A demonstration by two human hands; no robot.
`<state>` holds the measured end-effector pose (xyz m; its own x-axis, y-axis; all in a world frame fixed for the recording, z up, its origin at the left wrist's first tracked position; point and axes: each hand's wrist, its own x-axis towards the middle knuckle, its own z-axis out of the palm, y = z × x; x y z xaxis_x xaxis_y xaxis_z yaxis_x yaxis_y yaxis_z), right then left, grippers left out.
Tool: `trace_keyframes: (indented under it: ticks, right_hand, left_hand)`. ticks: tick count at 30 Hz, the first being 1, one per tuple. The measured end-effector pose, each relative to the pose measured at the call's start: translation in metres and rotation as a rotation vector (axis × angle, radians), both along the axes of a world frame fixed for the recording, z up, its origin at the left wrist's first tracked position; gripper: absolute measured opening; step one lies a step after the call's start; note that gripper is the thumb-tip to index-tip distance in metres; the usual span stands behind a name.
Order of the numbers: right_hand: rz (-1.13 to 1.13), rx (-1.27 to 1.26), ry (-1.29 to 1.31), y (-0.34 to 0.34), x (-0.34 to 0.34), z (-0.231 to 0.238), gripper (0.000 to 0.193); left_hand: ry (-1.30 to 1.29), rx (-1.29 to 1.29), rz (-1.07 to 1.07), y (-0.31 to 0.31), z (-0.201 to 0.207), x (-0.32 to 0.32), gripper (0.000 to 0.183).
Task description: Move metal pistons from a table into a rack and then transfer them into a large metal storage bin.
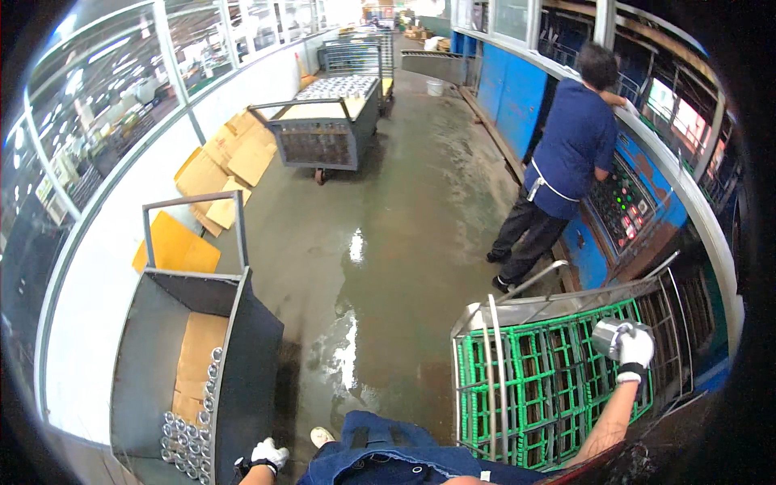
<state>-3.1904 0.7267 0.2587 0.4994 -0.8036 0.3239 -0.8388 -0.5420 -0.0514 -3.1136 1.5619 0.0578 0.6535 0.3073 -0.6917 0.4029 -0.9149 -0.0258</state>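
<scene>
My right hand [637,346], in a white glove with a dark wrist band, grips a shiny metal cup [606,336] above the right part of the green-coated rack [558,356]. The cup is tilted on its side, and my fingers hide part of it. My left hand [270,454], also gloved in white, hangs low beside the grey metal cart [250,347]. Its fingers look loosely apart, with nothing visible in them. Inside that cart, several shiny round metal cups [187,440] stand packed near the closest end, beside brown cardboard [198,356].
A co-worker [570,145] in dark blue stands at a blue control panel [622,202] on the right. Farther off, another cart [319,145] carries rows of pale round pieces. Flattened cardboard [234,153] leans along the left wall. The floor [388,242] has wet patches.
</scene>
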Motion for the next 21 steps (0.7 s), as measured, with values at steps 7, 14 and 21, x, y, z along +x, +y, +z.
trace_keyframes:
  ticks: [7,14,21]
  right_hand:
    - [0.669,0.233,-0.689,0.221,0.039,0.173,0.041]
    - [1.213,0.851,-0.65,0.402,0.158,0.179,0.038]
    - [1.254,0.803,-0.169,0.539,0.272,0.072,0.026]
  left_hand:
    - [-0.51,0.253,0.315,0.1,-0.037,0.024,0.097]
    - [-0.176,0.012,0.446,0.173,-0.011,0.021,0.076]
    - [-0.424,-0.042,0.439,0.186,-0.034,0.02,0.05]
